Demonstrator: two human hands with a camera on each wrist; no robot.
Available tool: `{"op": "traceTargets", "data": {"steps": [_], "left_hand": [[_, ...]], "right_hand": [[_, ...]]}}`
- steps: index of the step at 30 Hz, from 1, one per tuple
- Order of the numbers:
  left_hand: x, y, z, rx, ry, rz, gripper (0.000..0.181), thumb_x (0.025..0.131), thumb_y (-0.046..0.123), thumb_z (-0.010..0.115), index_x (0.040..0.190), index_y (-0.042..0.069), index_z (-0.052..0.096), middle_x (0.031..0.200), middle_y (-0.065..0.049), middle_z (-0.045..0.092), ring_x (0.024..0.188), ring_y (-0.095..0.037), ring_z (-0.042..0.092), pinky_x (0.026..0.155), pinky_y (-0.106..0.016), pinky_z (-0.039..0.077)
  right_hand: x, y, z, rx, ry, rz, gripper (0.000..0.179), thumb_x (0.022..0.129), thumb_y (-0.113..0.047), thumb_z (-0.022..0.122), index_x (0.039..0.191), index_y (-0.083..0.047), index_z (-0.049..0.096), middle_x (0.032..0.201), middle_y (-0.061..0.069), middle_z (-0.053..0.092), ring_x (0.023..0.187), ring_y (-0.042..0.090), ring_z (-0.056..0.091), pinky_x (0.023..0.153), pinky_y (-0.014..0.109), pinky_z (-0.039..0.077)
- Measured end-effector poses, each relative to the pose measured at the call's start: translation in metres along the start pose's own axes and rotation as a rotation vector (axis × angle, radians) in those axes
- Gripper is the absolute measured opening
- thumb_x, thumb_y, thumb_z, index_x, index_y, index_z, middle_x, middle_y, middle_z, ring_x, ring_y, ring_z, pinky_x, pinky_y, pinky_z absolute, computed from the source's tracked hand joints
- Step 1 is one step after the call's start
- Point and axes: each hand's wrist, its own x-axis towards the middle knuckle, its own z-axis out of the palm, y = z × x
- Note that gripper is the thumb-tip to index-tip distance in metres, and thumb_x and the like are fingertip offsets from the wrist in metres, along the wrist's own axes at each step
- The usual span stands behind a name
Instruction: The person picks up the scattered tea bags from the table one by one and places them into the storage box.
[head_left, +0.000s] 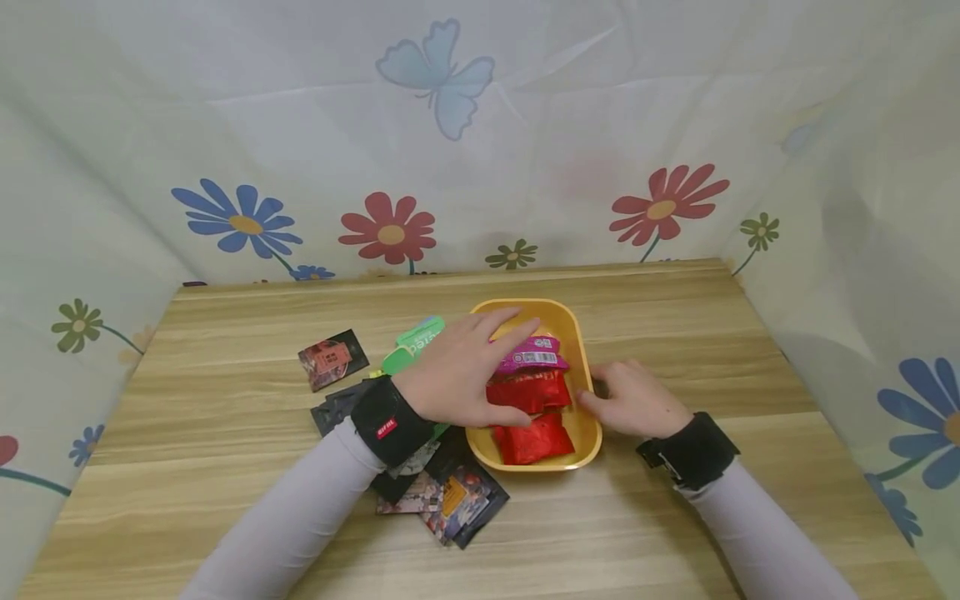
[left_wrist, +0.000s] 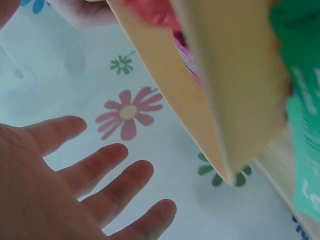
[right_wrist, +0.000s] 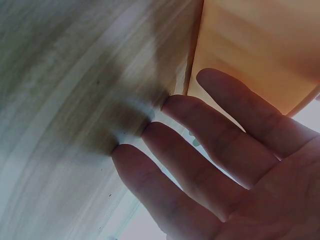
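A yellow plastic basket [head_left: 589,425] stands on the table with red packets [head_left: 534,440] and purple packets [head_left: 542,357] inside. My left hand [head_left: 468,367] hovers over its left part, fingers spread and holding nothing, as the left wrist view also shows. Beside the basket's right wall is my right hand [head_left: 636,402], its thumb at the rim. In the right wrist view its fingers [right_wrist: 200,165] are nearly straight, with some fingertips down at the tabletop. Green packets [head_left: 420,333] lie left of the basket, partly hidden by the left hand and wrist.
Several dark printed packets [head_left: 465,500] lie in a loose pile at the basket's lower left, partly under my left forearm. One dark packet [head_left: 333,360] lies apart, farther left. A flowered white curtain [head_left: 525,150] encloses the wooden table [head_left: 247,400] at the back and sides.
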Motion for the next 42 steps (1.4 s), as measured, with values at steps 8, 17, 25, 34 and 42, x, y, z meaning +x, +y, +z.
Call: {"op": "traceTargets", "data": {"steps": [8, 17, 25, 34, 42], "left_hand": [[-0.028, -0.026, -0.006, 0.02, 0.039, -0.045, 0.103, 0.077, 0.078, 0.056, 0.158, 0.018, 0.034, 0.159, -0.012, 0.033, 0.14, -0.031, 0.037, 0.11, -0.051, 0.033], [-0.071, -0.052, -0.002, 0.09, 0.071, -0.123, 0.1, 0.078, 0.078, 0.054, 0.157, 0.019, 0.038, 0.155, -0.011, 0.04, 0.138, -0.03, 0.041, 0.109, -0.053, 0.035], [-0.101, -0.054, 0.011, 0.109, 0.056, -0.192, 0.098, 0.076, 0.074, 0.062, 0.153, 0.016, 0.045, 0.146, -0.013, 0.048, 0.126, -0.034, 0.052, 0.098, -0.053, 0.045], [-0.126, -0.058, 0.024, 0.163, 0.064, -0.222, 0.099, 0.073, 0.072, 0.066, 0.15, 0.012, 0.048, 0.134, -0.012, 0.052, 0.11, -0.03, 0.058, 0.089, -0.05, 0.05], [-0.134, -0.059, 0.03, 0.178, 0.073, -0.236, 0.096, 0.071, 0.069, 0.07, 0.145, 0.01, 0.053, 0.128, -0.01, 0.052, 0.104, -0.025, 0.055, 0.083, -0.044, 0.051]], "right_hand": [[0.001, 0.001, 0.002, -0.022, 0.024, -0.009, 0.03, 0.092, -0.033, 0.06, 0.102, -0.007, 0.07, 0.056, -0.005, 0.054, 0.049, 0.014, 0.051, 0.047, 0.03, 0.041], [0.001, 0.002, 0.001, -0.031, 0.028, -0.019, 0.029, 0.091, -0.032, 0.06, 0.1, -0.007, 0.07, 0.056, -0.005, 0.053, 0.05, 0.014, 0.05, 0.048, 0.03, 0.041], [0.0, 0.002, 0.002, -0.025, 0.026, -0.023, 0.032, 0.092, -0.033, 0.06, 0.104, -0.005, 0.071, 0.056, -0.004, 0.052, 0.048, 0.014, 0.05, 0.046, 0.029, 0.041], [0.002, 0.0, 0.002, -0.022, 0.016, -0.006, 0.033, 0.091, -0.032, 0.061, 0.107, -0.005, 0.07, 0.056, -0.004, 0.053, 0.048, 0.015, 0.05, 0.046, 0.03, 0.041], [0.0, 0.001, 0.002, -0.02, 0.012, -0.004, 0.032, 0.091, -0.032, 0.061, 0.107, -0.005, 0.071, 0.057, -0.004, 0.054, 0.05, 0.015, 0.051, 0.048, 0.03, 0.042]]}}
